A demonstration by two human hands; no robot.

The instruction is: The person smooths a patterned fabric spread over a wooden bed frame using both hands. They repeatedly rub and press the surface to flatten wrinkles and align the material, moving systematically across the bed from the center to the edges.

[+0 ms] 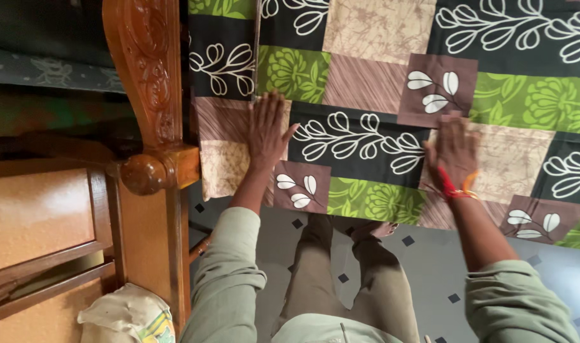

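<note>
A patchwork bedsheet [366, 82] in green, brown, beige and black squares with leaf and flower prints covers the bed in front of me. My left hand [267, 130] lies flat on it near the left corner, fingers spread. My right hand [454, 149] rests flat on the sheet further right, a little blurred, with a red thread and an orange bangle at the wrist. Neither hand holds anything. Both arms wear rolled pale green sleeves.
A carved wooden bedpost [151, 95] with a round knob stands just left of my left hand. A wooden frame with panels [42, 222] fills the left side. A crumpled cloth [128, 314] lies at bottom left. Below is grey tiled floor [429, 267] with my legs.
</note>
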